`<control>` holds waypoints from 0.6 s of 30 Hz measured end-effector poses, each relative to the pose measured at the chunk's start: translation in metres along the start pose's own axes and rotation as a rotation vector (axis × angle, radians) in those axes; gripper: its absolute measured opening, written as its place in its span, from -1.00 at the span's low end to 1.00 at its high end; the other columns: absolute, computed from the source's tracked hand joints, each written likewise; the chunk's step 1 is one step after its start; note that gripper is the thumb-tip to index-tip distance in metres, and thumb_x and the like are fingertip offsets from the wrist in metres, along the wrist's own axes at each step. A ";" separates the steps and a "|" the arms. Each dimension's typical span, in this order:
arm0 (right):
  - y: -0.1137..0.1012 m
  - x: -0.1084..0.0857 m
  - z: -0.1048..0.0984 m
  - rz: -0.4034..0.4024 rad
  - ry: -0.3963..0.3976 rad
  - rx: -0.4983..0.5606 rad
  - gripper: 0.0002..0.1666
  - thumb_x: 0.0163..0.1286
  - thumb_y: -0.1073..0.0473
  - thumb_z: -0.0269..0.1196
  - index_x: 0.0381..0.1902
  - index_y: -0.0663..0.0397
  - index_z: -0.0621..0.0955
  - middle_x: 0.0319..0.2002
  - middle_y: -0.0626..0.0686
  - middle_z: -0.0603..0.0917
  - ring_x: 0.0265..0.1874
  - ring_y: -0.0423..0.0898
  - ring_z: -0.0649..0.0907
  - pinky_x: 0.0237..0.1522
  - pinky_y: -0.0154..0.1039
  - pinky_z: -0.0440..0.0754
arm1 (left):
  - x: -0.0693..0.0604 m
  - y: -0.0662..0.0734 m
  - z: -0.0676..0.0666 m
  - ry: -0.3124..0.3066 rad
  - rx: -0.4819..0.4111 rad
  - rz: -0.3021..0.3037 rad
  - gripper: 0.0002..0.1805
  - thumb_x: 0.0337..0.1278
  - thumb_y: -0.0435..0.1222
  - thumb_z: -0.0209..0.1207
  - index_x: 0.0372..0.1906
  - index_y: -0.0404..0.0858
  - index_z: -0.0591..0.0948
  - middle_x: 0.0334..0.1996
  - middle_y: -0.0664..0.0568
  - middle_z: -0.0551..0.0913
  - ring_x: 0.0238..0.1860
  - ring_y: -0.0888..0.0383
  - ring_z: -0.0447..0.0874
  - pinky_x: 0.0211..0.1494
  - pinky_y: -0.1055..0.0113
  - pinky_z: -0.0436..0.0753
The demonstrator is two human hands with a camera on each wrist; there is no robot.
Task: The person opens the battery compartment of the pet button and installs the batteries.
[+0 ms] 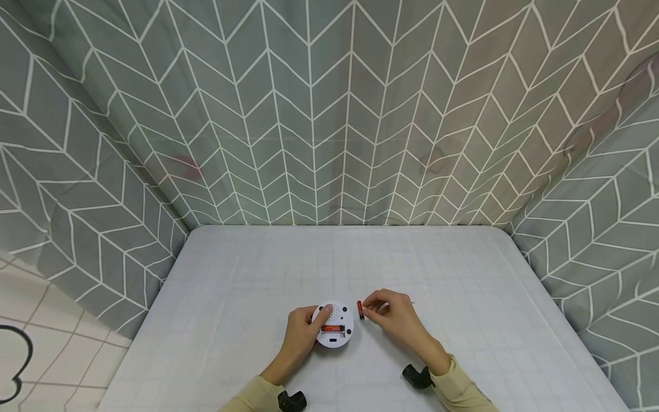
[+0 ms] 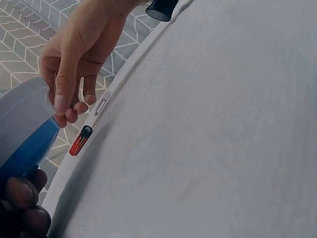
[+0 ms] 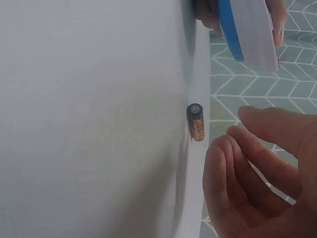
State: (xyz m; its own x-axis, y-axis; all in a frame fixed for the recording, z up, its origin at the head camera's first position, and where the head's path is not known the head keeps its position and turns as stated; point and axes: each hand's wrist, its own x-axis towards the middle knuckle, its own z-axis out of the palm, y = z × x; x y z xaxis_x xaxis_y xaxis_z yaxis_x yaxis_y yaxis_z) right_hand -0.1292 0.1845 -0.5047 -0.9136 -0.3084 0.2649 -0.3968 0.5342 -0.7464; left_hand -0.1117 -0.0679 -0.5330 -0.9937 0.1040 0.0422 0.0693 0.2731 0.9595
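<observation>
A round white device with a blue band is gripped at its left side by the left hand, thumb on the face with dark feet. One red-orange battery lies in its open compartment. Right of the device, a loose red and black battery rests on the white table. Beside that battery is the right hand; the right wrist view shows its thumb and fingers loosely bent and apart from the battery, holding nothing.
The white table extends around both hands, with patterned curtains behind and at the sides. Black wrist-worn devices sit by both sleeves. Tiled floor shows at the lower left.
</observation>
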 end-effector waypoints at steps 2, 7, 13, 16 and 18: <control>0.001 0.000 0.001 -0.015 0.014 -0.008 -0.80 0.21 0.34 0.55 -0.21 0.09 0.77 -0.38 -0.09 0.75 -0.39 -0.17 0.71 -0.28 -0.24 0.73 | 0.000 0.001 0.000 -0.001 0.005 -0.004 -0.60 0.47 0.00 0.25 -0.38 -0.19 0.81 -0.57 0.15 0.77 -0.56 0.35 0.56 -0.50 0.47 0.46; 0.003 0.000 0.004 -0.066 0.027 -0.027 -0.59 0.09 0.35 0.63 -0.08 0.17 0.76 -0.21 0.08 0.78 -0.28 0.03 0.76 -0.17 -0.12 0.77 | 0.000 0.000 0.000 -0.010 0.006 0.006 -0.59 0.48 0.00 0.24 -0.34 -0.22 0.82 -0.53 0.14 0.80 -0.47 0.35 0.64 -0.35 0.48 0.56; 0.005 -0.001 0.005 -0.124 -0.022 -0.118 -0.39 0.07 0.27 0.65 0.12 0.11 0.74 0.10 0.05 0.78 0.15 0.05 0.74 0.22 0.04 0.64 | -0.001 0.000 0.000 -0.013 0.003 0.001 -0.58 0.48 0.02 0.24 -0.35 -0.21 0.82 -0.55 0.13 0.79 -0.52 0.34 0.60 -0.43 0.48 0.51; 0.006 -0.002 0.006 -0.161 -0.060 -0.117 -0.40 0.10 0.29 0.62 0.15 0.11 0.73 0.15 0.09 0.76 0.22 0.09 0.71 0.27 0.10 0.59 | -0.001 -0.001 0.000 -0.015 -0.001 -0.001 -0.58 0.48 0.02 0.24 -0.35 -0.21 0.82 -0.55 0.12 0.78 -0.54 0.33 0.58 -0.48 0.47 0.48; 0.006 -0.002 0.006 -0.186 -0.078 -0.120 -0.43 0.12 0.32 0.61 0.13 0.13 0.74 0.16 0.13 0.76 0.22 0.12 0.70 0.26 0.13 0.59 | -0.001 -0.001 0.000 -0.014 -0.001 -0.002 -0.58 0.48 0.02 0.24 -0.35 -0.21 0.82 -0.55 0.13 0.78 -0.54 0.34 0.58 -0.48 0.47 0.48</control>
State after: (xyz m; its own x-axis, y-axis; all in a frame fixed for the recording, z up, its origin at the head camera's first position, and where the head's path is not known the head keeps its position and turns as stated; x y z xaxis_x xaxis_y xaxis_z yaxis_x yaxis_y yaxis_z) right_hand -0.1297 0.1838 -0.5133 -0.8158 -0.4681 0.3395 -0.5699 0.5508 -0.6098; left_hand -0.1107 -0.0685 -0.5336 -0.9925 0.1170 0.0358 0.0667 0.2722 0.9599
